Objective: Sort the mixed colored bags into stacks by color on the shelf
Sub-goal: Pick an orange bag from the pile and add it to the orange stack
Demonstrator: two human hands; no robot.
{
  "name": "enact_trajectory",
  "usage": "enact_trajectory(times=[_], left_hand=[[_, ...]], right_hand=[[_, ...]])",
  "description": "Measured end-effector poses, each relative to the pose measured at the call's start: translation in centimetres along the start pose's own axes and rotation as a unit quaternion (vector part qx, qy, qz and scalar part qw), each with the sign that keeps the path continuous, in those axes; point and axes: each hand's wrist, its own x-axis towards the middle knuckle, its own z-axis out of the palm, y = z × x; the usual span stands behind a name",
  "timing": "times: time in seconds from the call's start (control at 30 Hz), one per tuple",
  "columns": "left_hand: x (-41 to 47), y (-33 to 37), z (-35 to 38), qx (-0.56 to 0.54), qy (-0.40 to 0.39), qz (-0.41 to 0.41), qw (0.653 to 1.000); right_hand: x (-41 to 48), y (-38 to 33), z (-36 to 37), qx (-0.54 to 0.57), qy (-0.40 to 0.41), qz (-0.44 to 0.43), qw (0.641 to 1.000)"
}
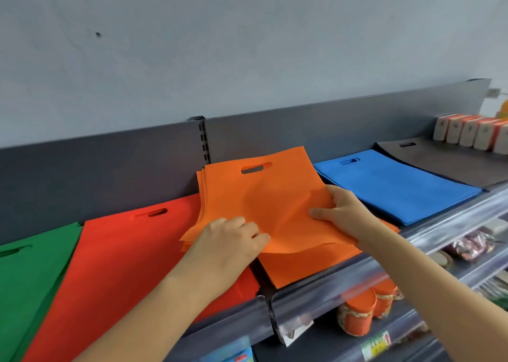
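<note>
Grey shelf (pixel 330 282) stood against a pale wall (pixel 247 45). Orange bags (pixel 261 196) lay between red stack (pixel 123 251) and blue stack (pixel 398 188). Left hand (pixel 228 240) apparently pinched their left edge; right hand (pixel 339 210) kept a narrow grip on the right.

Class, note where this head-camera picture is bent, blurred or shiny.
Head view: the wide lens bows the shelf's back panel; glare streaks the clear front rail; the jars below are blurred; the orange bags, left hand and right hand are sharp.
</note>
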Motion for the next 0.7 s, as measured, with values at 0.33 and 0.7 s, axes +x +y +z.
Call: enact_trajectory(times=[0.33,0.7], left_hand=[[4.9,3.9,1.5,-0.093,-0.023,-0.011,0.995],[7.5,8.8,0.9,-0.145,-0.226,-0.217,0.939]], right_hand=[[4.2,3.0,-6.2,-0.138,0.015,0.013,0.990],[7.0,4.4,-8.1,-0.359,-0.084,-0.176,0.913]])
